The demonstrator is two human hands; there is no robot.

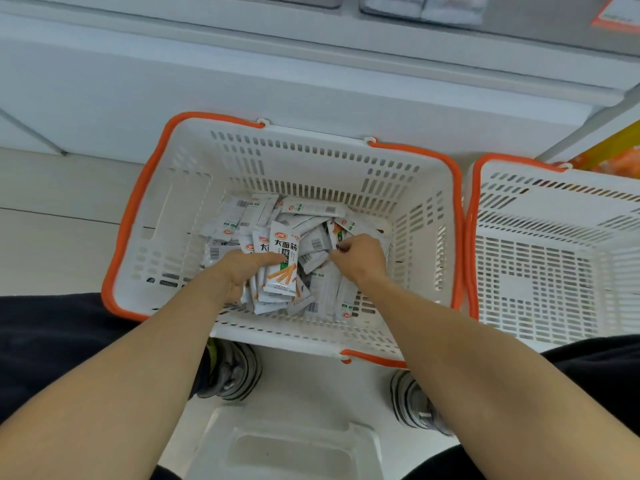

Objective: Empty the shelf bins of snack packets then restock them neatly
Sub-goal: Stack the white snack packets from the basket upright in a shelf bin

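Pale tiled floor (52, 202) stretching out on all sides, white shelf base (242, 74) running across the top, soft grey shelving (381, 15) above it, even cool light, a yellow-orange display edge (602, 150) far right.

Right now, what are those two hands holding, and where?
The left hand grips a stack of packets by its side; the right hand pinches one packet's edge.

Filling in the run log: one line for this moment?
left hand: holds packet stack | right hand: pinches packet | both inside basket
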